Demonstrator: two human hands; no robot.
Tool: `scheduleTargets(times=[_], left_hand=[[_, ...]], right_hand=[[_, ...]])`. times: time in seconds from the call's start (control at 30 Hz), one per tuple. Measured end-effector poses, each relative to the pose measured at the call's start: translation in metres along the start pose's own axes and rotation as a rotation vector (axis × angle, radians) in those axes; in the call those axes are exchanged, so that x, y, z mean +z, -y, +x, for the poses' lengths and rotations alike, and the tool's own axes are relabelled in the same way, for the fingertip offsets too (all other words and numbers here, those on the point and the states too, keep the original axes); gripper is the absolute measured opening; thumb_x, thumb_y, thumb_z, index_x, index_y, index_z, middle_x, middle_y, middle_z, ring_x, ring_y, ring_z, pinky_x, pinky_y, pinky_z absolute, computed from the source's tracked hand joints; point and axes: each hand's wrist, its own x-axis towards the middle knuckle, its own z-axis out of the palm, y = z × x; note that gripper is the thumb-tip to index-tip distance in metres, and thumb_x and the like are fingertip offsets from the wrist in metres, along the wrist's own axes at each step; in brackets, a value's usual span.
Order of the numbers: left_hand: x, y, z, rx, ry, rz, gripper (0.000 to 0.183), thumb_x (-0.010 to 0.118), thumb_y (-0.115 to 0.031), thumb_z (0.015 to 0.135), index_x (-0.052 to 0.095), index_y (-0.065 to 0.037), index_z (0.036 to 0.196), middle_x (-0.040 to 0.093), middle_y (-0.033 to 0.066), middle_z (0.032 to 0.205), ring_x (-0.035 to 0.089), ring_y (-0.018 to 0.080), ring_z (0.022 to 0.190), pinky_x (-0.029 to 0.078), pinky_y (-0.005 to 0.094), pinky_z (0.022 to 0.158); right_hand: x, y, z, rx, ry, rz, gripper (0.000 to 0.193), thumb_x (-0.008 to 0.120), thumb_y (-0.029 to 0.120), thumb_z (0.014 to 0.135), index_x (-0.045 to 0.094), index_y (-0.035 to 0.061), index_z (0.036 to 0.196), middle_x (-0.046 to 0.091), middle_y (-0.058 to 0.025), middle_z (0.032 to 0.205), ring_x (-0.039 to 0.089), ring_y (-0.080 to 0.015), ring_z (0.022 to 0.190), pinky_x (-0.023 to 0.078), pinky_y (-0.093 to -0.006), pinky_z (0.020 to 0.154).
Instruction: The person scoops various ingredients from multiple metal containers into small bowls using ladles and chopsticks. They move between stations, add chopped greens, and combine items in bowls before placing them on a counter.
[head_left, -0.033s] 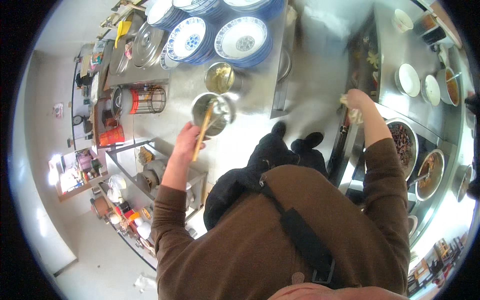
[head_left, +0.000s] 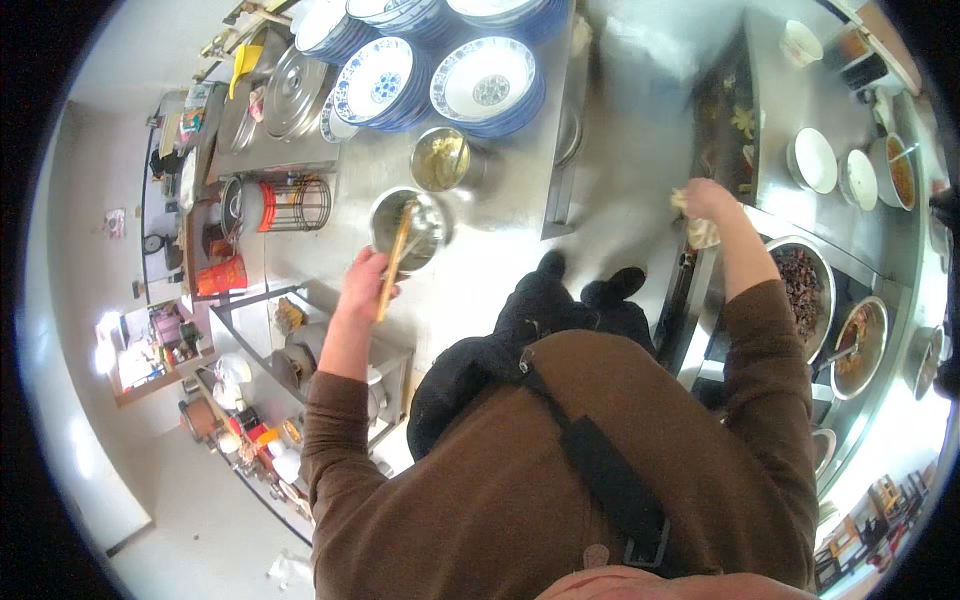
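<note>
My left hand (head_left: 360, 288) is closed at the near rim of a round metal pot (head_left: 425, 258), beside the long wooden chopsticks (head_left: 392, 266) that slant out of it. Whether the fingers also grip the chopsticks is hard to make out. Something whitish shows inside the pot. Just beyond it stands a second metal pot (head_left: 440, 147) with pale yellow contents and a utensil handle. Over by the right counter's edge, my right hand (head_left: 708, 200) is closed around a crumpled pale cloth (head_left: 704, 234), part of which hangs below the fingers.
Stacked blue-and-white plates (head_left: 485, 80) cover the far end of the left steel table (head_left: 510, 190). White bowls (head_left: 813, 160) stand on the right counter, nearer me a large pan of dark food (head_left: 800, 285) and a pot with a ladle (head_left: 858, 345). A wire rack (head_left: 300, 203) sits farther left.
My left hand and the metal pot with the chopsticks have shifted slightly left. The right hand with the cloth has also moved a little left.
</note>
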Motion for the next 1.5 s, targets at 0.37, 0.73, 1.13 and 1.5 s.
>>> scheduleTargets(times=[0.37, 0.73, 1.13, 1.5], left_hand=[[-0.107, 0.003, 0.26, -0.171, 0.025, -0.384, 0.019, 0.05, -0.006, 0.099, 0.053, 0.006, 0.113, 0.066, 0.0198, 0.091, 0.068, 0.0263, 0.068, 0.056, 0.0263, 0.045], [-0.127, 0.033, 0.34, 0.14, 0.411, -0.277, 0.049, 0.053, -0.031, 0.105, 0.049, -0.001, 0.142, 0.055, 0.0187, 0.139, 0.059, 0.0341, 0.122, 0.055, 0.0452, 0.101], [0.051, -0.114, 0.122, 0.912, 0.015, 0.064, 0.028, 0.057, -0.026, 0.104, 0.056, -0.003, 0.119, 0.061, 0.0105, 0.113, 0.061, 0.0225, 0.096, 0.053, 0.0358, 0.081], [0.382, -0.122, -0.034, 0.68, 0.877, 0.804, 0.025, 0.065, -0.022, 0.1, 0.062, -0.005, 0.119, 0.065, 0.0057, 0.11, 0.066, 0.0159, 0.09, 0.056, 0.0297, 0.074]], right_hand=[[-0.02, 0.255, -0.054, -0.204, -0.192, 1.056, 0.053, 0.072, 0.019, 0.08, 0.063, 0.004, 0.13, 0.069, -0.0212, 0.121, 0.068, -0.0332, 0.11, 0.054, -0.0411, 0.096], [0.056, 0.328, -0.076, -0.362, -0.546, 0.949, 0.048, 0.052, 0.049, 0.1, 0.063, 0.0102, 0.125, 0.071, -0.0226, 0.113, 0.067, -0.0407, 0.109, 0.051, -0.052, 0.095], [0.105, 0.108, -0.251, 0.229, -0.615, 1.636, 0.038, 0.063, 0.025, 0.094, 0.068, 0.0048, 0.125, 0.073, -0.0102, 0.104, 0.069, -0.0185, 0.088, 0.057, -0.0357, 0.079], [0.097, 0.0, -0.321, 0.28, -0.889, 1.699, 0.04, 0.059, 0.021, 0.096, 0.065, 0.0007, 0.129, 0.073, -0.0141, 0.115, 0.07, -0.0237, 0.103, 0.055, -0.0391, 0.093]])
